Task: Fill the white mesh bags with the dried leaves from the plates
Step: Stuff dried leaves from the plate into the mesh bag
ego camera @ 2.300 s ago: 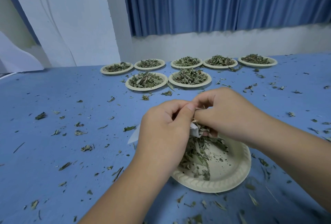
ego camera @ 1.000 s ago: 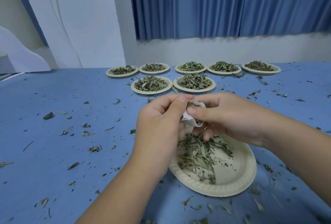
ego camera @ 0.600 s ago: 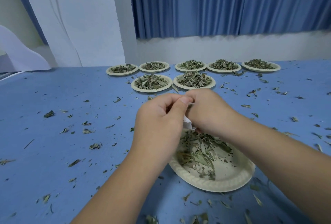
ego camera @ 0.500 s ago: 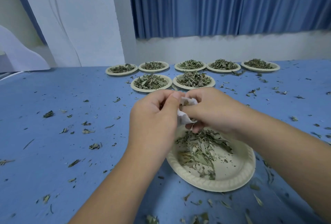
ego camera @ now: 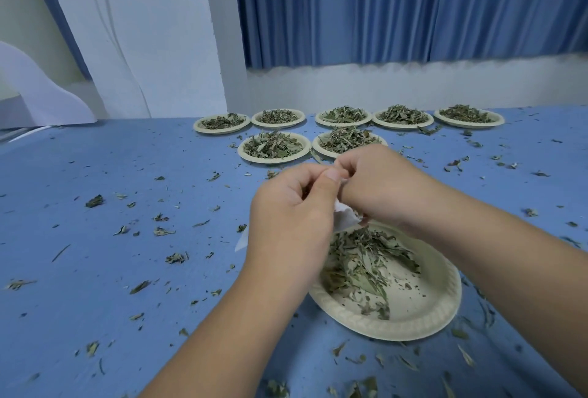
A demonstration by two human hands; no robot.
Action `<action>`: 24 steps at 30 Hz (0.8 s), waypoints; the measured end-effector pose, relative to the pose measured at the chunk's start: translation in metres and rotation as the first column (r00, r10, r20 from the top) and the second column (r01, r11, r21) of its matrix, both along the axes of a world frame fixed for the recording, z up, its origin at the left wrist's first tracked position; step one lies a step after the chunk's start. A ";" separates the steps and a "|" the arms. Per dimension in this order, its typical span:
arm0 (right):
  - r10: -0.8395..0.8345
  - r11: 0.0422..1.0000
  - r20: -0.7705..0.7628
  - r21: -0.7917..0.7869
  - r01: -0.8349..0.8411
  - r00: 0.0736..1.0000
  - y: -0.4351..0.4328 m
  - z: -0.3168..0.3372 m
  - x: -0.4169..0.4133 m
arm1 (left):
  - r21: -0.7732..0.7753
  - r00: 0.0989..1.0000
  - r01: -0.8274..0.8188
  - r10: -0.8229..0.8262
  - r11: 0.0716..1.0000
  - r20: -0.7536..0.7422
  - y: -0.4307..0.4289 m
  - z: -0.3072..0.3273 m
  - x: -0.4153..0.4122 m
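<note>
A small white mesh bag [ego camera: 344,216] hangs between my two hands, just above the near paper plate [ego camera: 423,311]. My left hand [ego camera: 292,219] pinches the bag's top edge between thumb and curled fingers. My right hand [ego camera: 381,187] is bunched against the bag's mouth from the right, fingers curled down into it; whether they hold leaves is hidden. Dried green leaves [ego camera: 362,264] lie heaped on the left half of the near plate. Most of the bag is covered by my hands.
Several paper plates heaped with dried leaves [ego camera: 273,146] stand in two rows at the back of the blue table [ego camera: 95,270]. Leaf scraps are scattered all over the cloth. A white flat piece [ego camera: 241,240] peeks out left of my left wrist.
My right hand has gone down to the plate and come back up to the bag's mouth more than once. The left hand has kept its hold on the bag.
</note>
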State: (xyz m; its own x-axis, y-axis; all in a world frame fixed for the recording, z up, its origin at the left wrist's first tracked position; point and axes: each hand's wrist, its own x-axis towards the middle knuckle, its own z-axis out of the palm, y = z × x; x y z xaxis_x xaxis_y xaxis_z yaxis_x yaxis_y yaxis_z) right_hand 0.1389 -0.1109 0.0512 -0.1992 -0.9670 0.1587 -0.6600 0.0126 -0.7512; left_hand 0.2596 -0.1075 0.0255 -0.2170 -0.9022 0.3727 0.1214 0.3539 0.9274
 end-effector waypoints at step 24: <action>0.352 0.930 -0.598 0.313 -0.194 0.720 0.051 -0.052 -0.026 | -0.146 0.956 -0.253 0.270 0.956 0.116 -0.026 -0.007 0.016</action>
